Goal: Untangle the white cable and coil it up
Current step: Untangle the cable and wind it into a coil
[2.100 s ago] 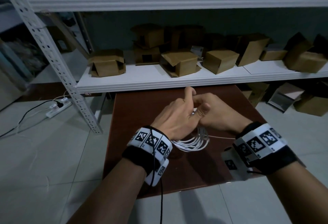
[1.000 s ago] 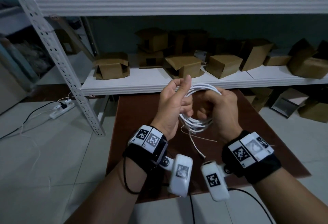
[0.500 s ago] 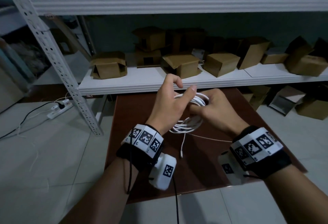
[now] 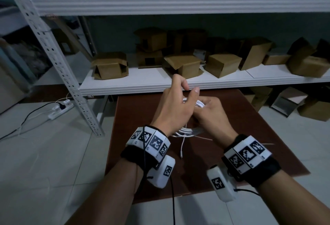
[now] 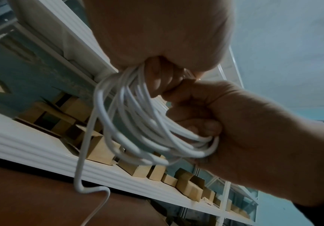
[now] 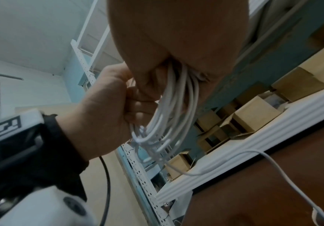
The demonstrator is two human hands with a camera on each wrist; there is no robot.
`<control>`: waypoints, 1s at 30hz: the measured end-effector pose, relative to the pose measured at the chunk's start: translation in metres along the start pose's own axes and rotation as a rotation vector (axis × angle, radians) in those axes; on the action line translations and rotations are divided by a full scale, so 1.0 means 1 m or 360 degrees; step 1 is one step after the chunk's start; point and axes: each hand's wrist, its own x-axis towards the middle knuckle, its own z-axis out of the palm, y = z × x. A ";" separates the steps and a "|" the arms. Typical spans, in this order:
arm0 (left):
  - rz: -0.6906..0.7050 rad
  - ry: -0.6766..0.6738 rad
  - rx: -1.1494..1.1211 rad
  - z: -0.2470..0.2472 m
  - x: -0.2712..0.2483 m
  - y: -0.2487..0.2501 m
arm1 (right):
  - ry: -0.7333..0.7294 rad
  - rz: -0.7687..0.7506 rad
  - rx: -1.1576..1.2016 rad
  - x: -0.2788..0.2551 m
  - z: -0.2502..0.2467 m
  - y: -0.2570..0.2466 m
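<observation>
The white cable is gathered into a coil of several loops, held above the brown table between both hands. My left hand holds the coil's left side; its curled lower fingers wrap the loops, while the thumb and index finger stand free above. My right hand grips the coil's right side in a fist. The coil hangs below both palms. A loose tail drops from the coil to the table and ends in a small connector.
A white metal shelf with several cardboard boxes stands right behind the table. Its perforated upright slants down at the left. A power strip with cords lies on the tiled floor, and more boxes sit at the right.
Both hands have come down from chest height toward the table with the coil. The coil has tipped from upright to flatter, and the loose tail now hangs shorter.
</observation>
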 end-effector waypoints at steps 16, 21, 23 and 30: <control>-0.0453 -0.0130 -0.1401 -0.003 -0.004 0.010 | 0.0459 0.0097 0.0654 0.008 -0.004 -0.004; -0.0648 -0.0069 -0.1801 0.003 -0.005 0.009 | 0.0560 0.0154 0.1016 0.010 -0.002 -0.002; -0.0691 -0.0030 -0.1787 0.005 -0.004 0.011 | 0.0547 0.0149 0.1005 0.010 0.000 -0.003; -0.0616 0.0114 -0.1298 -0.002 0.005 0.003 | 0.0118 0.0224 0.0677 0.010 -0.004 -0.008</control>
